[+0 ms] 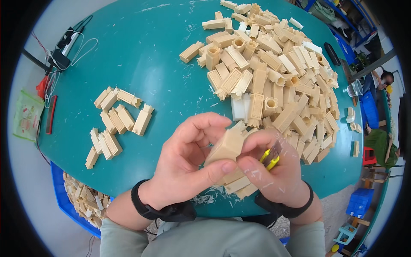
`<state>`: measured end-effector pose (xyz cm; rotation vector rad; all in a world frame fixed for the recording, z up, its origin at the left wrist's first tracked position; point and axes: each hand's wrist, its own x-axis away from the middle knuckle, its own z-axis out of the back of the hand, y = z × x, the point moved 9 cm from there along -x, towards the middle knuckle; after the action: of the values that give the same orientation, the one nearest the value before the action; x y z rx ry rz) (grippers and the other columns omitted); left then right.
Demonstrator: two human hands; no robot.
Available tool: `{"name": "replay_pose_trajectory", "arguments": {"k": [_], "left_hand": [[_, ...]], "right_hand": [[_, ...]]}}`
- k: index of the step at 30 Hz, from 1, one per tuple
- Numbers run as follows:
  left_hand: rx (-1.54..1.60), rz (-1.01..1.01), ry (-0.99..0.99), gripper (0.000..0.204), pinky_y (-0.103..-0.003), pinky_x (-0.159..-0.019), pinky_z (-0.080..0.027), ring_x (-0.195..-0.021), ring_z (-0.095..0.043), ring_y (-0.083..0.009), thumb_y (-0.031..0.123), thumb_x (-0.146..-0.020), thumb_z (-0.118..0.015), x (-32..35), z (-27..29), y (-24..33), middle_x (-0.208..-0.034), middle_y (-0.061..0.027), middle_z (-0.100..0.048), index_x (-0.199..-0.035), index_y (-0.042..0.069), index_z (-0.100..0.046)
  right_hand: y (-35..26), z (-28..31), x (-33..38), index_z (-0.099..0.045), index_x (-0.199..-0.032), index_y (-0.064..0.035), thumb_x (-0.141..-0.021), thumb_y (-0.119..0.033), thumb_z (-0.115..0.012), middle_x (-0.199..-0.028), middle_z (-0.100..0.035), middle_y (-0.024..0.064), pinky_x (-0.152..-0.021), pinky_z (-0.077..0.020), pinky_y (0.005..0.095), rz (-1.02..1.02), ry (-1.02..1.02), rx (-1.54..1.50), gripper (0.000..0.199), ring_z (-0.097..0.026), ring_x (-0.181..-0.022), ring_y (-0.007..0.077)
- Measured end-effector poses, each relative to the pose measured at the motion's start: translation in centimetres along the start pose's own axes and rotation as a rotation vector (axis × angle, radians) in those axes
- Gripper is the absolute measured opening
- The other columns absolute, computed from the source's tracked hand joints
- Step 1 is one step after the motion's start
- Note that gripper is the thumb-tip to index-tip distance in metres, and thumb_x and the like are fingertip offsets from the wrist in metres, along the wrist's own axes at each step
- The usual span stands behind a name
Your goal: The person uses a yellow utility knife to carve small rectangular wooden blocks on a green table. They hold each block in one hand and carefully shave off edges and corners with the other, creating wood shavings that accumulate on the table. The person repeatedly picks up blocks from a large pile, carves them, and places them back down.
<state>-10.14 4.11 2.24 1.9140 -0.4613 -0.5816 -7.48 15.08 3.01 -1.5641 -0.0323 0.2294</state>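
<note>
Between the fingers and thumb of my left hand [177,165] is a beige plastic block [229,143] with a jagged, crown-like end, tilted up and away from me. My right hand [278,177] grips a small yellow-handled knife [270,158], its thumb close to the block; the blade's edge is hard to make out. Thin pale shavings cling to the right thumb and fingers. Just beneath both hands lie a few more beige blocks [239,185] and a scatter of curled shavings [204,198].
A large heap of similar blocks [259,79] covers the green table's right half. Smaller groups [117,120] lie at left. A blue bin [60,192] of pieces stands lower left. A power strip [64,51], a clear cup [354,88] and a black object [332,54] sit near the edges.
</note>
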Motion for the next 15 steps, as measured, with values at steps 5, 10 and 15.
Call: {"name": "replay_pose_trajectory", "arguments": {"k": [5,10,15], "left_hand": [[-0.235,-0.181,0.089,0.045,-0.028,-0.078,-0.043,-0.093,-0.052,-0.0171,0.005,-0.074,-0.066,0.4,1.1,1.1,-0.105,-0.0104,-0.051,-0.113,0.002,-0.043],[-0.362,-0.209,0.105,0.043,-0.028,-0.075,-0.043,-0.089,-0.052,-0.0175,0.020,-0.079,-0.063,0.2,0.7,1.6,-0.106,-0.0116,-0.051,-0.113,0.001,-0.046],[-0.239,0.030,0.124,0.049,-0.029,-0.082,-0.041,-0.096,-0.051,-0.0178,0.031,-0.083,-0.058,-0.1,0.2,0.6,-0.108,-0.0119,-0.052,-0.115,-0.003,-0.047]], "right_hand": [[-1.6,0.1,0.2,-0.052,-0.090,-0.0038,-0.083,-0.017,-0.059,-0.076,-0.054,0.0076,-0.056,-0.0422,0.0258,-0.023,-0.058,0.203,0.017,-0.054,-0.064,0.0156],[-2.1,0.0,0.3,-0.052,-0.087,-0.0033,-0.085,-0.022,-0.057,-0.072,-0.054,0.0117,-0.050,-0.0420,0.0296,0.085,-0.066,0.441,0.019,-0.054,-0.055,0.0241],[-0.9,0.7,0.0,-0.052,-0.084,-0.0022,-0.084,-0.024,-0.058,-0.069,-0.054,0.0123,-0.050,-0.0419,0.0307,0.038,0.010,0.403,0.022,-0.054,-0.054,0.0247]]}}
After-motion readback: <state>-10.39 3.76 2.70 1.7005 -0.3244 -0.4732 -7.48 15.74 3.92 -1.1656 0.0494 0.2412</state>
